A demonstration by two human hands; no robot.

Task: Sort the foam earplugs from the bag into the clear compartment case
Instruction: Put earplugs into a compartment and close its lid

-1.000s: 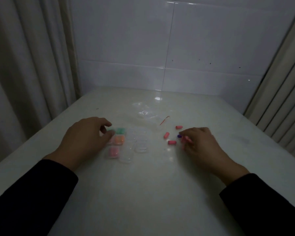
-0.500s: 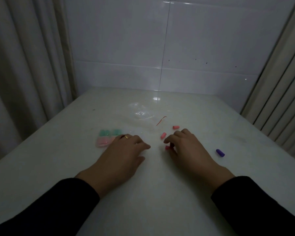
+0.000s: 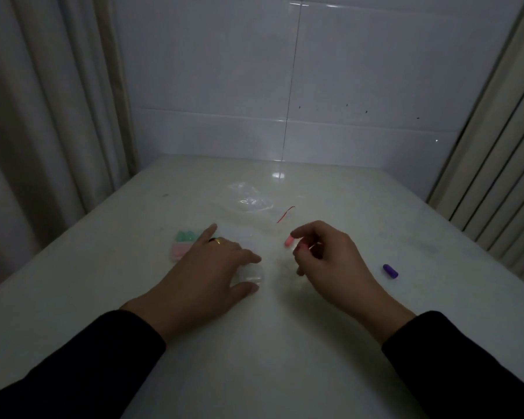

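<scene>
A: What are the hands doing?

B: The left hand (image 3: 212, 267) lies spread across the clear compartment case (image 3: 248, 272), fingers fairly straight, pressing on it rather than gripping it. There is a ring on one finger. The right hand (image 3: 330, 258) is just to the right of the case, fingers curled, pinching a pink earplug (image 3: 301, 246) at the fingertips. A second pink earplug (image 3: 288, 240) shows just beside the index fingertip; whether it is held too or lying on the tabletop (image 3: 254, 358), I cannot tell.

A: What is already sorted?

B: At the case's far left, past the left hand's fingers, green earplugs (image 3: 185, 236) sit in one compartment and pale pink ones (image 3: 180, 251) in the next, nearer one. The hand covers much of the case, so what else is filled is hidden. The compartment near the thumb looks clear and empty.

A: What is left?

B: A purple earplug (image 3: 390, 271) lies alone on the tabletop, well to the right of the right hand. The bag (image 3: 248, 199) lies crumpled beyond the case, and I see nothing coloured inside it, though the dim light makes that uncertain. A thin red strip (image 3: 286, 213) lies beside it.

A: So how far along?

B: Well along, I would judge: the bag seems emptied, several plugs are placed, and the pink ones at the right hand and the purple one remain.
</scene>
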